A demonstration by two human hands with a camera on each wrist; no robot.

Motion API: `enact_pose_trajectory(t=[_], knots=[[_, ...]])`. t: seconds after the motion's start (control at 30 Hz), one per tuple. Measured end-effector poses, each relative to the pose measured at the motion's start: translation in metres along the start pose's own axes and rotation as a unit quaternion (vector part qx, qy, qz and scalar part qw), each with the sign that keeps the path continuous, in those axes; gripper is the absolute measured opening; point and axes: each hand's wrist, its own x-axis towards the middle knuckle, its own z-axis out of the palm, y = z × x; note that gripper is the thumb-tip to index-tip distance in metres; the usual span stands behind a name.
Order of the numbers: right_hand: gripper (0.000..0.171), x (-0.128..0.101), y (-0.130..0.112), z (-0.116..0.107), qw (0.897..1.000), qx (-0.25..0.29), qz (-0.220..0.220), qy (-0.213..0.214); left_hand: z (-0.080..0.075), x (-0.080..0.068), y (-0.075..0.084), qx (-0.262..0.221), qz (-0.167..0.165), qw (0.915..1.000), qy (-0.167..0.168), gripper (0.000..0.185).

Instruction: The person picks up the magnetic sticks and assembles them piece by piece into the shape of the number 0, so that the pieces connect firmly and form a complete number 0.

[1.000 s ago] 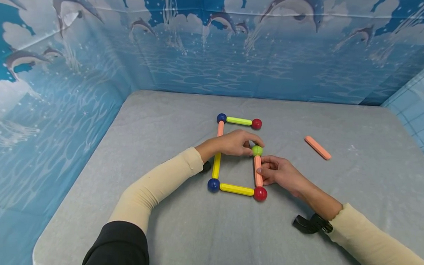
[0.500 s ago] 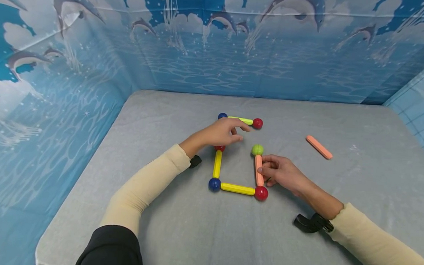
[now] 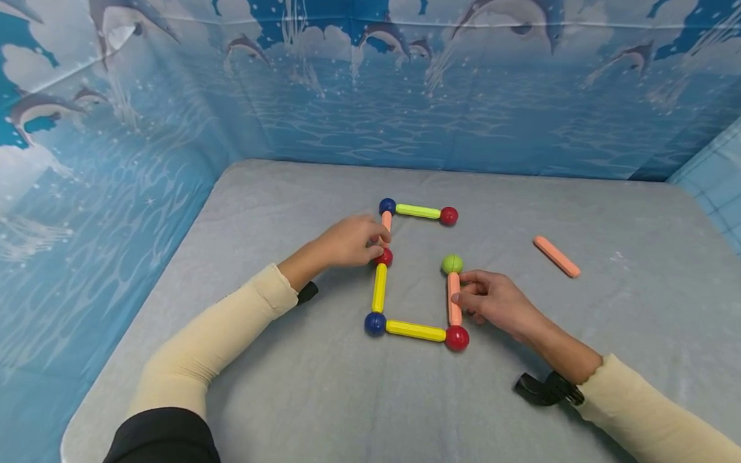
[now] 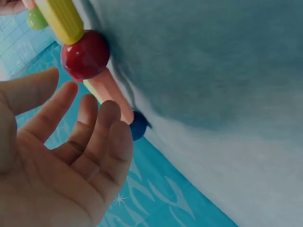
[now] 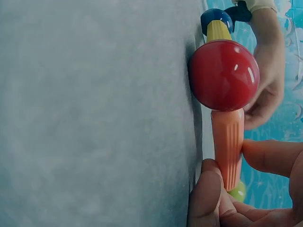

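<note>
My right hand pinches an orange magnetic stick between thumb and fingers. That stick joins a green ball at its far end to a large red ball at its near end. Beside the left column, my left hand hovers by a smaller red ball, its fingers loosely bent and holding nothing in the left wrist view. This ball links a yellow stick to another orange stick, partly behind the left fingers in the head view.
A yellow stick runs along the near side from a blue ball. At the back, a lime stick joins a blue ball to a red ball. A loose orange stick lies right on the grey surface.
My left hand has let go of the green ball and moved left to the red ball in the left column. The right hand stays on its orange stick.
</note>
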Motion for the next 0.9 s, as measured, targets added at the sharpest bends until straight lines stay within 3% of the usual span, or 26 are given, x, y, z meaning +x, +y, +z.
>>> enact_pose_trajectory(t=[0.2,0.9], knots=[[0.055,0.0,-0.001,-0.001,0.999,-0.033,-0.002,0.009,0.007,-0.009,-0.006,-0.012,-0.012,0.9997,-0.017,0.029],[0.052,0.0,0.0,-0.005,0.999,-0.04,-0.013,-0.015,0.023,-0.007,-0.006,-0.068,-0.029,0.9969,0.029,0.024]])
